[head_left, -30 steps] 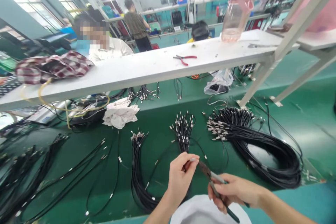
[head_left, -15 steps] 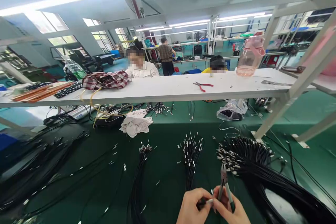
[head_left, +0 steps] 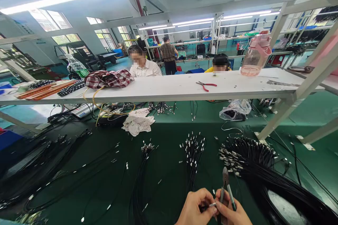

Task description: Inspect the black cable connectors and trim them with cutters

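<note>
The left hand pinches 1 small pale connector at its fingertips' 3 o'clock, long axis roughly 9 to 3. Just beside its far end, the right hand grips pliers (tips toward 12 o'clock), fingers nearly closed.

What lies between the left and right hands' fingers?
In the head view lies a small silver-coloured piece, held by the left hand; whether the right hand, holding pliers, touches it is unclear.
</note>
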`<action>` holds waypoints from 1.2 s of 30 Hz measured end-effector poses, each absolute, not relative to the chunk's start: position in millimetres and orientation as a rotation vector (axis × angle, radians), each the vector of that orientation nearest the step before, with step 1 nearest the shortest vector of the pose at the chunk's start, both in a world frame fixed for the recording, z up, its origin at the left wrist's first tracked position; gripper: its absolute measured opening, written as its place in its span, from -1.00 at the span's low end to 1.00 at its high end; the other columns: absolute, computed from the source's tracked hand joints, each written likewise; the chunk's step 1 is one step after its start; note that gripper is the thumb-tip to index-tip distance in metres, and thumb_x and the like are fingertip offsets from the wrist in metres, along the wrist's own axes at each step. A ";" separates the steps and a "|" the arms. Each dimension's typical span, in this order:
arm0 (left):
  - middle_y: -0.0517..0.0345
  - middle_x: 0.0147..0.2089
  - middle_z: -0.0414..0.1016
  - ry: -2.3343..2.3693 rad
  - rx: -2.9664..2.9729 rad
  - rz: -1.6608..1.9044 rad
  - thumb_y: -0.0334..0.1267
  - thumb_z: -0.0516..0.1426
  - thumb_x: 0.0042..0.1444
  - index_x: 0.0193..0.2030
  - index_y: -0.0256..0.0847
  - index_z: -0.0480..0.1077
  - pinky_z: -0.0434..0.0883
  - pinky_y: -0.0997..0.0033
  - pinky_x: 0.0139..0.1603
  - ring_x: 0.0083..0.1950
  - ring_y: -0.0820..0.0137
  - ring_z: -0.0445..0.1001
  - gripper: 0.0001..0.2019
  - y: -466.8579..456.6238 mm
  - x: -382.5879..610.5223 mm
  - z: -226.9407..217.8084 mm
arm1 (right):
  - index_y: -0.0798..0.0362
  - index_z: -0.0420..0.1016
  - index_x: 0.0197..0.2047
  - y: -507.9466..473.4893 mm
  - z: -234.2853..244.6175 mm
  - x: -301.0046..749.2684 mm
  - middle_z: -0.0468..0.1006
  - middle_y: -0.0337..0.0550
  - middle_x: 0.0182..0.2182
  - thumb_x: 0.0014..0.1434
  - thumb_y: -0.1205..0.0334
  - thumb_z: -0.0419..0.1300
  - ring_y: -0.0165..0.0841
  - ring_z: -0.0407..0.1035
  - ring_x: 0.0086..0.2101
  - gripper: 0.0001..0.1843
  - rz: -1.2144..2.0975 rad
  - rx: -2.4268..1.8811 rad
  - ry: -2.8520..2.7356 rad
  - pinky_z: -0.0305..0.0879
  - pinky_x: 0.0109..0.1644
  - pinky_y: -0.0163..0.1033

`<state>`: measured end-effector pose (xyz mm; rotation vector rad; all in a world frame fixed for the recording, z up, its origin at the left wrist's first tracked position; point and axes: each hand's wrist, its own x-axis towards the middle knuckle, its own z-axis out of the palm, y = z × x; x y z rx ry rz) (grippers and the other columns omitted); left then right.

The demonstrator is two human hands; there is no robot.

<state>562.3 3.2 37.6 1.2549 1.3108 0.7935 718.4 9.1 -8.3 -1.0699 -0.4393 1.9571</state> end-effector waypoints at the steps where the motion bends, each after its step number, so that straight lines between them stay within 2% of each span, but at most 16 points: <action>1: 0.13 -0.44 0.54 1.297 1.231 0.804 -0.40 0.21 0.00 -0.33 -0.30 0.45 0.32 0.54 -0.41 -0.43 0.44 0.47 -0.94 3.5 562.3 35.7 | 0.03 0.51 -0.27 9.7 -8.6 719.1 0.48 -0.26 -0.45 -0.27 -0.02 0.58 -0.42 0.41 -0.44 -0.45 1.972 -1.074 -0.436 0.35 -0.29 -0.31; 4: 0.12 -0.42 0.55 1.354 1.257 0.811 -0.36 0.21 0.09 -0.34 -0.28 0.46 0.37 0.51 -0.34 -0.38 0.41 0.50 -0.96 4.2 565.0 29.4 | 0.03 0.52 -0.22 12.0 -10.6 722.8 0.49 -0.25 -0.39 -0.18 0.00 0.55 -0.40 0.41 -0.37 -0.50 1.940 -1.150 -0.505 0.36 -0.24 -0.30; 10: 0.11 -0.27 0.56 1.473 1.777 0.805 -0.35 0.09 0.29 -0.26 -0.20 0.49 0.42 0.44 -0.24 -0.28 0.41 0.51 -0.85 9.5 576.8 14.9 | 0.04 0.50 -0.12 19.3 -17.8 737.9 0.53 -0.19 -0.26 0.04 0.01 0.44 -0.37 0.42 -0.28 -0.58 1.872 -1.236 -0.618 0.37 -0.11 -0.25; 16: 0.08 -0.19 0.53 1.405 2.111 0.799 -0.37 0.03 0.34 -0.11 -0.18 0.47 0.46 0.37 -0.18 -0.21 0.37 0.51 -0.82 14.1 584.9 -1.1 | 0.03 0.49 -0.07 19.1 -27.9 750.5 0.54 -0.19 -0.26 0.04 0.09 0.45 -0.37 0.45 -0.25 -0.58 1.967 -1.177 -0.405 0.40 -0.02 -0.18; 18: 0.08 -0.20 0.52 1.391 2.064 0.777 -0.33 0.03 0.36 -0.11 -0.17 0.47 0.47 0.37 -0.16 -0.21 0.38 0.50 -0.82 18.2 584.9 -4.0 | 0.03 0.49 -0.07 19.9 -30.5 752.5 0.56 -0.17 -0.23 0.03 0.09 0.46 -0.37 0.46 -0.24 -0.57 1.959 -1.184 -0.377 0.41 -0.03 -0.20; 23: 0.09 -0.29 0.54 1.375 1.750 0.750 -0.21 0.08 0.34 -0.28 -0.20 0.49 0.44 0.43 -0.22 -0.27 0.41 0.50 -0.77 32.5 578.7 -9.8 | 0.07 0.48 -0.10 24.9 -33.8 755.6 0.57 -0.15 -0.26 0.03 0.03 0.45 -0.36 0.45 -0.30 -0.55 1.920 -1.213 -0.545 0.43 -0.08 -0.17; 28: 0.11 -0.30 0.54 1.372 1.456 0.723 -0.24 0.15 0.24 -0.28 -0.24 0.48 0.40 0.45 -0.26 -0.29 0.42 0.48 -0.86 38.0 573.9 -22.2 | 0.08 0.46 -0.12 30.2 -39.6 751.0 0.60 -0.07 -0.22 0.02 0.04 0.45 -0.30 0.46 -0.21 -0.55 1.747 -1.277 -0.747 0.40 0.02 -0.13; 31: 0.15 -0.32 0.51 1.269 1.251 0.776 -0.26 0.16 0.20 -0.18 -0.25 0.43 0.40 0.48 -0.28 -0.31 0.45 0.48 -0.88 36.9 571.6 -28.6 | 0.06 0.46 -0.12 29.3 -45.2 741.0 0.59 -0.05 -0.19 0.01 0.06 0.45 -0.23 0.46 -0.11 -0.56 1.713 -1.303 -0.798 0.37 0.13 -0.05; 33: 0.17 -0.32 0.50 1.210 1.148 0.828 -0.27 0.16 0.20 -0.07 -0.25 0.39 0.41 0.49 -0.25 -0.31 0.46 0.48 -0.82 36.2 568.1 -30.8 | 0.04 0.45 -0.11 26.6 -49.5 733.1 0.58 -0.06 -0.16 0.01 0.07 0.45 -0.22 0.45 -0.07 -0.57 1.677 -1.311 -0.841 0.34 0.18 -0.02; 36: 0.17 -0.32 0.49 1.181 1.109 0.864 -0.26 0.15 0.21 -0.03 -0.23 0.39 0.42 0.48 -0.23 -0.30 0.46 0.49 -0.79 35.4 560.2 -32.1 | 0.03 0.45 -0.10 21.8 -56.8 722.6 0.57 -0.05 -0.13 0.00 0.08 0.45 -0.21 0.46 -0.08 -0.55 1.594 -1.356 -0.909 0.35 0.18 0.00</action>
